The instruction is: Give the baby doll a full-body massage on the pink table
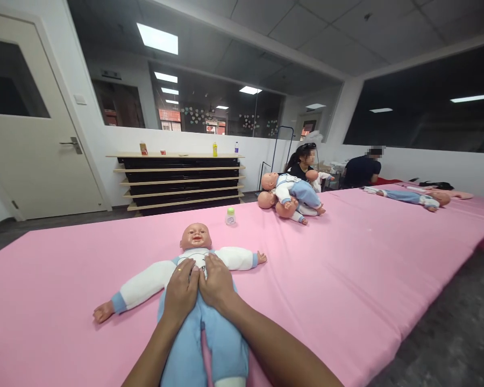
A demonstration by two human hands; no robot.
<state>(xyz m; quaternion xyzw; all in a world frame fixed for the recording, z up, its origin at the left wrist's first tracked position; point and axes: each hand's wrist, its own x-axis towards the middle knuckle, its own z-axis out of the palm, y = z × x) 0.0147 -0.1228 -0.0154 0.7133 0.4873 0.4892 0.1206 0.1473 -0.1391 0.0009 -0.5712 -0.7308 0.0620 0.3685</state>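
A baby doll (237, 258) in a white top and light blue trousers lies on its back on the pink padded table (331, 301), its arms spread wide and its head away from me. Both my hands rest flat on the doll's chest, side by side with the thumbs close together. My left hand (181, 290) wears a ring and has its fingers stretched out. Beside it, my right hand (216, 279) lies with the fingers extended too. Neither hand grips anything. Past the doll's head stands a small bottle (230, 217) with a green cap.
Several dolls (296, 191) are piled at the table's far edge. Another doll (411, 198) lies at the far right. Two people (302, 161) (363, 167) sit behind the table. Stacked boards (181, 183) with bottles on top stand by the wall, near a door (44, 129).
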